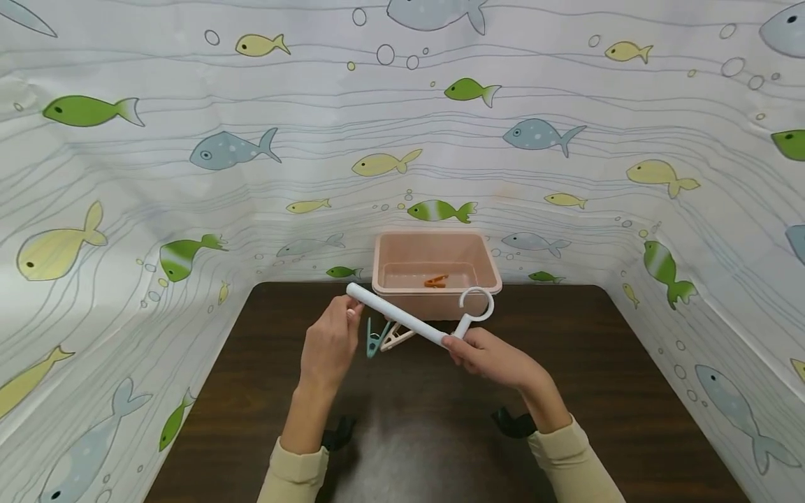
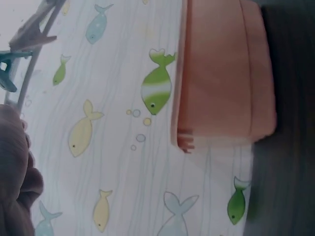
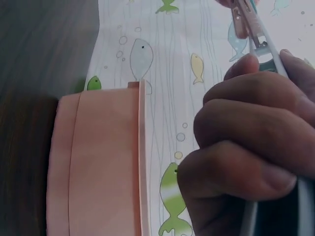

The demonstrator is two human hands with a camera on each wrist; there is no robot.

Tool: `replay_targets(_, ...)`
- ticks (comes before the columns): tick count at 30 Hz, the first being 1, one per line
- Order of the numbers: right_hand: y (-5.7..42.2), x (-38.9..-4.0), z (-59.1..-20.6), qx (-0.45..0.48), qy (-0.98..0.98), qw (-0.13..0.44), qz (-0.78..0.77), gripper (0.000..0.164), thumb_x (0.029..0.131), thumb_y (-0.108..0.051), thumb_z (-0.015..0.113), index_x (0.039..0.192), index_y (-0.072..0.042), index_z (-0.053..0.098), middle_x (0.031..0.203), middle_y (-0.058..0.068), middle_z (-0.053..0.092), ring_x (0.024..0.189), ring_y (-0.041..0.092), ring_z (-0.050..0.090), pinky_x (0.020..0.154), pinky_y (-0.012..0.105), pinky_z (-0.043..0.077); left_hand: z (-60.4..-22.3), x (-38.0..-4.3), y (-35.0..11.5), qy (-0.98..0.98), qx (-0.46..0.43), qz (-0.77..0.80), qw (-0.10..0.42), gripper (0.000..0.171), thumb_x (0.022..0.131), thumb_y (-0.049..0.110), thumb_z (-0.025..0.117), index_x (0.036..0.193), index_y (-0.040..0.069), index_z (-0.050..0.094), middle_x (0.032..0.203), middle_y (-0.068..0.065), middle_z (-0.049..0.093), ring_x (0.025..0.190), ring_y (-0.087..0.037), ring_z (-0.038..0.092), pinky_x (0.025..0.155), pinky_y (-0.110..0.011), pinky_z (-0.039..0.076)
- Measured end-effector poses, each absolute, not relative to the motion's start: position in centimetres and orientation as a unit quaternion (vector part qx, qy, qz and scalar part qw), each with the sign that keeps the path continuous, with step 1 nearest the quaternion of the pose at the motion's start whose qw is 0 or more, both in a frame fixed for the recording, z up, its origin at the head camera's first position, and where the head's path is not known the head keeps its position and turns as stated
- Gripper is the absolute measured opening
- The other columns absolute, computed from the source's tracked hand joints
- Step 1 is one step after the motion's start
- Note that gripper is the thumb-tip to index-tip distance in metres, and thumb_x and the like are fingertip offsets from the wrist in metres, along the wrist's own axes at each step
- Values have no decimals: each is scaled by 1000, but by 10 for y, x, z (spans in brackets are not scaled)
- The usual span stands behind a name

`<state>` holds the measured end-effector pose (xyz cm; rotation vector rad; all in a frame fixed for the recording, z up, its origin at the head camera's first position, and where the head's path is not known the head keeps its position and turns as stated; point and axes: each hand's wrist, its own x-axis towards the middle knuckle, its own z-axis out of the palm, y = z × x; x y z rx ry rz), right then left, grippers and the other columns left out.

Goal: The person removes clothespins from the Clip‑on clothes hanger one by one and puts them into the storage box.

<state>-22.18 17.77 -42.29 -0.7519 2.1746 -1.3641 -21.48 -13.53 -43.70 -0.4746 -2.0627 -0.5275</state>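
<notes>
A white clip hanger (image 1: 396, 312) is held slantwise above the table, its left end higher than its right. My left hand (image 1: 330, 342) pinches the bar near its upper left end. At the lower right end, my right hand (image 1: 497, 358) grips it beside the round open hook (image 1: 492, 304), with fingers curled in the right wrist view. Beneath the bar hang a teal clip (image 1: 374, 342) and a pale pinkish clip (image 1: 396, 337). In the left wrist view, only part of the left hand (image 2: 12, 172) shows at the edge.
A pink plastic bin (image 1: 434, 304) stands at the back of the dark wooden table (image 1: 415, 433), behind the hanger. Inside it lies an orange clip (image 1: 435, 281). A fish-patterned sheet (image 1: 327, 105) encloses the back and both sides.
</notes>
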Motion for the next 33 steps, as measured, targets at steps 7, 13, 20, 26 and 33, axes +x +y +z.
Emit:
replay_targets(7, 171, -225, -427, -278, 789, 239, -494, 52, 117, -42, 46, 86, -3, 61, 63, -6, 35, 53, 10, 27, 48, 27, 25, -441, -213, -139, -852, -168, -199, 454, 38, 115, 30, 44, 109, -5, 57, 89, -15, 63, 71, -29, 68, 56, -42, 57)
replay_targets(13, 175, -225, -426, -261, 813, 211, -477, 48, 115, -45, 49, 85, -9, 63, 62, -6, 36, 52, 11, 28, 49, 27, 25, -442, -214, -137, -860, -165, -230, 425, 40, 114, 33, 45, 110, -5, 58, 91, -16, 66, 67, -26, 65, 55, -43, 56)
replay_targets(20, 176, -220, -424, -241, 833, 184, -463, 46, 114, -49, 51, 87, -14, 65, 65, -6, 40, 55, 11, 33, 51, 26, 30, -443, -216, -131, -852, -157, -301, 398, 17, 106, 8, 68, 110, -4, 57, 89, -14, 62, 64, -20, 56, 56, -39, 50)
replay_targets(26, 178, -218, -423, -231, 845, 156, -456, 46, 114, -50, 51, 88, -16, 67, 66, -5, 44, 56, 11, 35, 52, 27, 31, -441, -216, -129, -833, -167, -373, 372, 14, 106, 1, 65, 116, -5, 56, 84, -9, 54, 71, -17, 50, 61, -34, 44)
replay_targets(33, 184, -218, -420, -222, 844, 144, -467, 45, 114, -50, 49, 92, -16, 67, 65, -5, 40, 56, 12, 31, 52, 28, 29, -439, -216, -130, -831, -162, -391, 362, 17, 109, 6, 63, 122, -3, 60, 90, -10, 59, 75, -18, 51, 64, -35, 46)
